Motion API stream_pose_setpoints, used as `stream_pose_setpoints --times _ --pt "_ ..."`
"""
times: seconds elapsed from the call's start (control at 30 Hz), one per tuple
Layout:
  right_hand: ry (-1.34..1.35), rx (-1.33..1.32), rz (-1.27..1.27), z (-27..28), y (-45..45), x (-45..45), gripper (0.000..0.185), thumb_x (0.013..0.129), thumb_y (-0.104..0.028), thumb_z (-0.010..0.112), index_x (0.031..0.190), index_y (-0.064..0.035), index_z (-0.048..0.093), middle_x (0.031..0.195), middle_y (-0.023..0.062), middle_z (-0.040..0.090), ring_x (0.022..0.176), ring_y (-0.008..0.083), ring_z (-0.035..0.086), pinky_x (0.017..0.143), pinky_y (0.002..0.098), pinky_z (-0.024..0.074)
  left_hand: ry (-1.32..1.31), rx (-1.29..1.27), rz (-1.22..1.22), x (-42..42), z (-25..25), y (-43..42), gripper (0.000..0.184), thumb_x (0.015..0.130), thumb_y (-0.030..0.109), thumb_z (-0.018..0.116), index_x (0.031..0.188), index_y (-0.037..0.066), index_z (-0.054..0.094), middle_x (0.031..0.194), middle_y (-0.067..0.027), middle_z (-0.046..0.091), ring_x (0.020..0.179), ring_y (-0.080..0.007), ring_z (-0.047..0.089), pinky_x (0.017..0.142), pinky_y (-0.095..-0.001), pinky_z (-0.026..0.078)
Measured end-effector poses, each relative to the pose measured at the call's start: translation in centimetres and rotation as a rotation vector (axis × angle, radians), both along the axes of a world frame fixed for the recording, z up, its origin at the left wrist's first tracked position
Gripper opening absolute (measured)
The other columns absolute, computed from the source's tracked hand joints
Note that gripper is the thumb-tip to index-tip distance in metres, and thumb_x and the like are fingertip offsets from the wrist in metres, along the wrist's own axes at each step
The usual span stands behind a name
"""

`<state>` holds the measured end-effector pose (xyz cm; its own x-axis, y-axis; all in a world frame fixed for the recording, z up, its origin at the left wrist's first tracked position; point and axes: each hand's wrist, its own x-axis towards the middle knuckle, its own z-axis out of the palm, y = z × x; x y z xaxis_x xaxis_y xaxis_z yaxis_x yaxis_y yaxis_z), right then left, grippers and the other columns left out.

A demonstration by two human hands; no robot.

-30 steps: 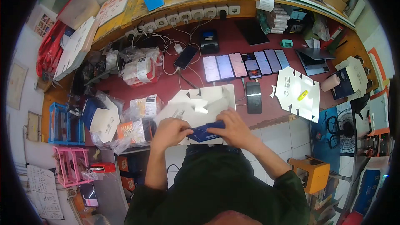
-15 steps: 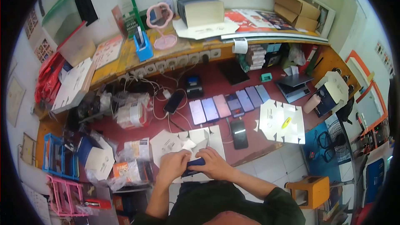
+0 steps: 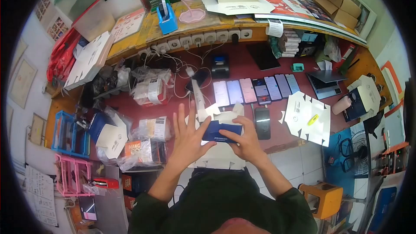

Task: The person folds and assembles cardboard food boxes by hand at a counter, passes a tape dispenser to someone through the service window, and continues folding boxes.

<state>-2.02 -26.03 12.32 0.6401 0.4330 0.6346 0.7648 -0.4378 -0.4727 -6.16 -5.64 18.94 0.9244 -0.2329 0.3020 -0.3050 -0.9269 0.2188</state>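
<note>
A cardboard box (image 3: 216, 135) is held low over the desk's front edge; its face is dark blue with small white print, and white flaps stand up behind it. My right hand (image 3: 249, 141) grips its right side, thumb laid across the blue face. At the left side, my left hand (image 3: 187, 136) has its fingers spread, with the thumb near the box's edge; whether it touches is hard to tell. Under the hands lies a flat white card sheet (image 3: 216, 160). A black phone (image 3: 262, 123) is just beyond the right hand.
Several lit phones (image 3: 235, 93) stand in a row behind the hands. A yellow cutter (image 3: 313, 119) rests on a white die-cut sheet (image 3: 299, 117) to the right. Plastic-wrapped parcels (image 3: 145, 149) are at the left. White cables (image 3: 173, 63) trail from the socket strip. An orange stool (image 3: 323, 199) stands at the lower right.
The box has turned so its blue face shows, with its white flaps raised behind. My left hand has let go and spread its fingers. The camera view has shifted.
</note>
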Motion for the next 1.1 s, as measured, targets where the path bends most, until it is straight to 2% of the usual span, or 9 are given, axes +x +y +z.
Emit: stream_pose_setpoints --times 0.27,0.37,0.43,0.47,0.57,0.63,0.8,0.9,1.1 --pt "0.072 0.065 -0.017 -1.0 -1.0 -0.8 0.052 0.058 0.0 0.077 0.105 -0.02 0.069 0.116 0.0148 0.048 0.113 0.0358 0.047 0.096 0.0423 0.0403 -0.034 -0.031 -0.144 0.4 -0.5 -0.7 0.071 0.062 0.039 0.082 0.125 0.016 0.058 0.152 -0.027 0.01 0.139 -0.0483 0.006 0.11 -0.0592 0.009" --pt "0.274 0.352 -0.041 -2.7 -2.7 -0.6 0.051 0.073 -0.003 0.07 0.12 -0.02 0.059 0.124 0.0145 0.046 0.118 0.0336 0.045 0.099 0.0411 0.0383 -0.269 -0.405 -0.189 0.4 -1.0 0.4 0.077 0.062 0.045 0.083 0.128 0.016 0.056 0.152 -0.027 0.009 0.14 -0.0464 0.008 0.111 -0.0563 0.011" --pt "0.637 0.935 0.135 -7.4 -4.6 0.6 0.061 0.084 -0.009 0.067 0.136 -0.0222 0.04 0.134 0.0122 0.041 0.125 0.0289 0.042 0.102 0.0403 0.0369 -0.442 -1.02 -0.107 1.6 -3.3 0.3 0.107 0.056 0.05 0.086 0.142 0.011 0.035 0.151 -0.0231 0.013 0.141 -0.0368 0.016 0.112 -0.0513 0.018" --pt "0.844 1.309 0.282 -6.5 -4.3 -0.4 0.067 0.089 -0.032 0.063 0.143 -0.0165 0.025 0.14 0.0087 0.04 0.128 0.0279 0.04 0.105 0.0439 0.0347 -0.407 -1.098 0.01 1.6 -3.8 0.4 0.11 0.057 0.047 0.086 0.143 0.008 0.031 0.149 -0.0218 0.019 0.139 -0.0337 0.021 0.111 -0.0482 0.022" --pt "1.018 1.581 0.549 -8.3 -4.9 -0.9 0.066 0.092 -0.033 0.058 0.145 -0.0236 0.02 0.143 0.0052 0.034 0.129 0.0267 0.038 0.103 0.0502 0.0354 0.068 -1.218 -0.012 0.9 -10.4 4.1 0.104 0.059 0.04 0.088 0.138 -0.002 0.035 0.138 -0.018 0.041 0.13 -0.0267 0.039 0.107 -0.0381 0.032" --pt "1.044 1.6 0.537 -10.4 -4.3 -2.3 0.066 0.093 -0.037 0.055 0.145 -0.0237 0.018 0.143 0.0038 0.034 0.129 0.0266 0.038 0.103 0.052 0.0351 0.496 -1.237 -0.291 -0.4 -9.1 3.6 0.082 0.065 0.033 0.086 0.128 -0.005 0.048 0.123 -0.0139 0.056 0.118 -0.0227 0.05 0.102 -0.0346 0.037" --pt "1.297 1.611 0.398 -14.3 -4.5 -6.3 0.065 0.093 -0.029 0.058 0.145 -0.0212 0.021 0.14 0.0054 0.039 0.126 0.026 0.042 0.102 0.0472 0.0368 0.654 -0.764 -0.419 -1.3 -4.1 0.1 0.034 0.081 0.015 0.071 0.109 -0.003 0.063 0.09 -0.0119 0.07 0.082 -0.0177 0.066 0.078 -0.0313 0.05" --pt "0.886 1.003 -0.044 -15.7 -6.2 -8.5 0.06 0.092 -0.016 0.061 0.142 -0.0147 0.028 0.132 0.0089 0.046 0.119 0.0243 0.049 0.098 0.041 0.0397 0.596 -0.655 -0.516 -1.7 -3.2 -1.8 0.027 0.082 0.013 0.069 0.105 0.0 0.066 0.083 -0.0137 0.069 0.069 -0.0196 0.066 0.067 -0.0297 0.051" --pt "0.399 0.696 -0.822 -5.5 -9.9 -18.7 0.056 0.081 -0.011 0.069 0.131 -0.01 0.044 0.135 0.0145 0.043 0.121 0.0283 0.046 0.094 0.0404 0.042 0.544 -0.357 -0.867 -3.8 -0.8 -4.0 0.015 0.079 0.014 0.066 0.085 0.001 0.064 0.069 -0.0161 0.062 0.06 -0.0301 0.061 0.056 -0.0359 0.047"
